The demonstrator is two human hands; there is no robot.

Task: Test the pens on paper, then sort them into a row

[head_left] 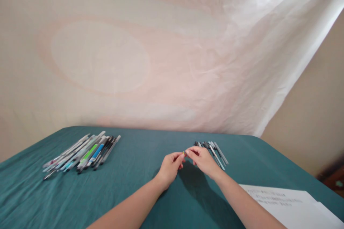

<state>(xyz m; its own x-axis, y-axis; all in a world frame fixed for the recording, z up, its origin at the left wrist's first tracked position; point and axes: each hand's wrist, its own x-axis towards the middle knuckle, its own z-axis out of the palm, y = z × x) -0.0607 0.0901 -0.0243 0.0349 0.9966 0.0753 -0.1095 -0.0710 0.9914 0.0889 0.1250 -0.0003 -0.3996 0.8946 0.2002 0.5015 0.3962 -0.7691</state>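
My left hand and my right hand meet above the middle of the table, thumbs and fingers pinched together. Between their fingertips shows a small yellowish thing, too little and too covered to name. Just behind my right hand lies a small group of pens, dark and pale grey, partly hidden by that hand. Farther off, to the left of both hands, a larger bunch of pens and markers is spread side by side, among them a green-labelled one and a blue-labelled one.
A dark green cloth covers the table. White sheets of paper with writing lie at the front right, beside and partly under my right forearm. A pale hanging cloth closes off the back of the table.
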